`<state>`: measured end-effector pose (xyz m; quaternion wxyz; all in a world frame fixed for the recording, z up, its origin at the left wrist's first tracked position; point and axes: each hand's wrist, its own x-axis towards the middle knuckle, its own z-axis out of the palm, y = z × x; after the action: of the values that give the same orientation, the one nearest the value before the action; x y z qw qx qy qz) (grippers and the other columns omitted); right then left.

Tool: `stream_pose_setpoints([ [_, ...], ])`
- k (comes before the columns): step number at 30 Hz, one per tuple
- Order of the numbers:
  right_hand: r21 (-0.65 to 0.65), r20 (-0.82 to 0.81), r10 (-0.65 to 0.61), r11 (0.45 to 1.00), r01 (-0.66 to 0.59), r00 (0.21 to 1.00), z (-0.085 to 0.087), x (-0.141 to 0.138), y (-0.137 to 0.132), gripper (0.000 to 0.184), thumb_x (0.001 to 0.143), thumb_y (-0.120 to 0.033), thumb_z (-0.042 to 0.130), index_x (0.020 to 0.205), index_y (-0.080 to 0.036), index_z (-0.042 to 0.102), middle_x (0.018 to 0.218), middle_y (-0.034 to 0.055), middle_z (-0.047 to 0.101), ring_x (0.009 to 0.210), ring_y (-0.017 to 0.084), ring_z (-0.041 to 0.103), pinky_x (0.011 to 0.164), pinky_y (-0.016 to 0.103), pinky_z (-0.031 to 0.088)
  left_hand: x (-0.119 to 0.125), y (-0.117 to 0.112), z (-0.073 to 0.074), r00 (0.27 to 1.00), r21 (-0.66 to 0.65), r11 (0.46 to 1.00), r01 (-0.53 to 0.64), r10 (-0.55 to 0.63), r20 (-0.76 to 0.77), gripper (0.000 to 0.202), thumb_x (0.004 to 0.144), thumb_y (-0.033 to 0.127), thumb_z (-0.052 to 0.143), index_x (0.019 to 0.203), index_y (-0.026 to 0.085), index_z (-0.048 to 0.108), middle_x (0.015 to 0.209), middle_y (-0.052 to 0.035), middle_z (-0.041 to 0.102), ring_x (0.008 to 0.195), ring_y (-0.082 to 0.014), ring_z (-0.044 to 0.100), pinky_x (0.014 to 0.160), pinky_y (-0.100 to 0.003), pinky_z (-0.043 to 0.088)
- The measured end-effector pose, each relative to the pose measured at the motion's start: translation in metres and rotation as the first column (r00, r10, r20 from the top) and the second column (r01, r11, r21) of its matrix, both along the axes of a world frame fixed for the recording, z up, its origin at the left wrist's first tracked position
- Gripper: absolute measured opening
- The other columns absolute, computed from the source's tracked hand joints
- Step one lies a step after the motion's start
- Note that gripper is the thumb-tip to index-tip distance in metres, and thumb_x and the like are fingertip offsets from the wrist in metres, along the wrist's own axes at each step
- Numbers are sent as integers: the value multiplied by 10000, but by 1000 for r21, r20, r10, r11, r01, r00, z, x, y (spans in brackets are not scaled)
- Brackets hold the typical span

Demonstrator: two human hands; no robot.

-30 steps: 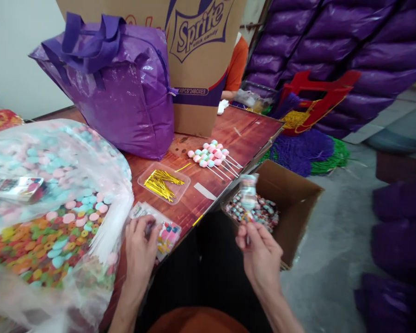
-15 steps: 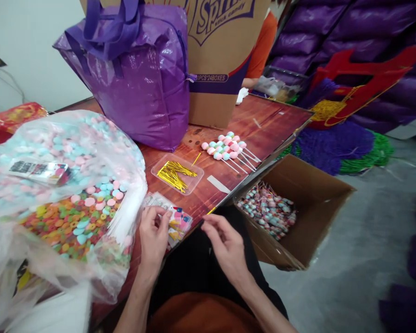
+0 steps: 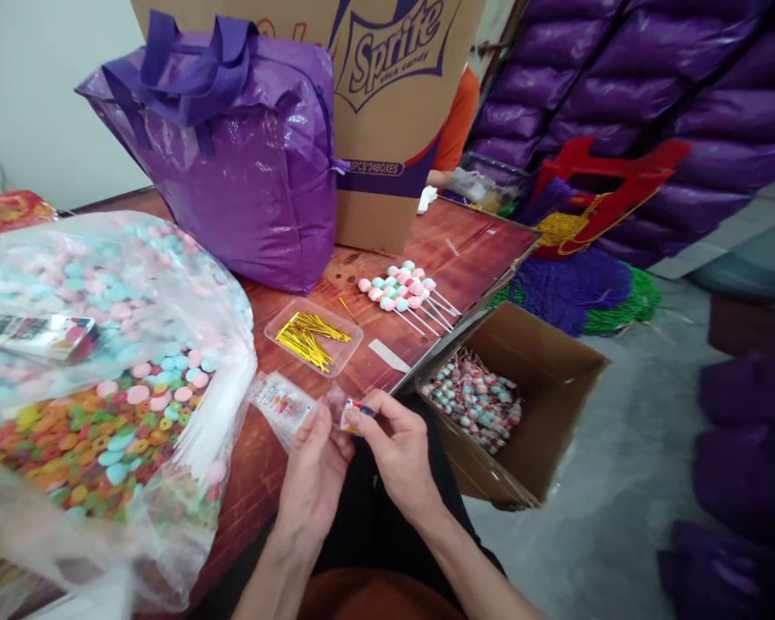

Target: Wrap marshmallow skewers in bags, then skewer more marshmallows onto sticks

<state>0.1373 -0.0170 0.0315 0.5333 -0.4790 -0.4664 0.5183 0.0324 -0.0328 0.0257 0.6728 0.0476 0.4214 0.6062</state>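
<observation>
My left hand (image 3: pixel 315 472) and my right hand (image 3: pixel 401 446) are close together at the table's front edge. Between them is a small clear plastic bag (image 3: pixel 337 403) with printing, pinched by the fingers of both. A coloured printed part (image 3: pixel 355 415) shows at my right fingertips. Beside my left hand lies a stack of clear printed bags (image 3: pixel 282 399). Farther back, a shallow clear tray (image 3: pixel 273 332) holds gold twist ties (image 3: pixel 310 337). Pink, blue and white candy sticks (image 3: pixel 406 286) lie in a bunch to the right of the tray.
On the left, a big clear bag (image 3: pixel 214 250) holds loose candies and white sticks. A purple bag (image 3: pixel 251 189) and a Sprite carton (image 3: pixel 378 211) stand behind. An open box (image 3: pixel 555 379) of wrapped candy sticks sits right of my legs. Another person's orange sleeve (image 3: pixel 460 120) shows behind the carton.
My hands have come together from apart. A small printed bag is lifted off the stack and now lies between them. The whole view has shifted a little to the right.
</observation>
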Motion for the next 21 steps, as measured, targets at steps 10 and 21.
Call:
stream_pose_setpoints([
  [10,38,86,-45,998,42,995,-11,2,0,433,939,-435,552,591,-188,477,571,-34,407,539,98,363,484,226,325,11,9,6,966,68,983,-169,179,-187,397,616,405,902,714,139,624,626,46,572,528,-47,481,527,-175,453],
  [21,185,373,-60,983,-10,926,-26,17,29,495,996,-398,491,560,-208,355,570,-50,328,539,102,327,528,253,288,10,25,9,951,7,958,-287,286,-116,432,516,291,950,691,141,584,638,65,561,500,-22,427,482,-161,383],
])
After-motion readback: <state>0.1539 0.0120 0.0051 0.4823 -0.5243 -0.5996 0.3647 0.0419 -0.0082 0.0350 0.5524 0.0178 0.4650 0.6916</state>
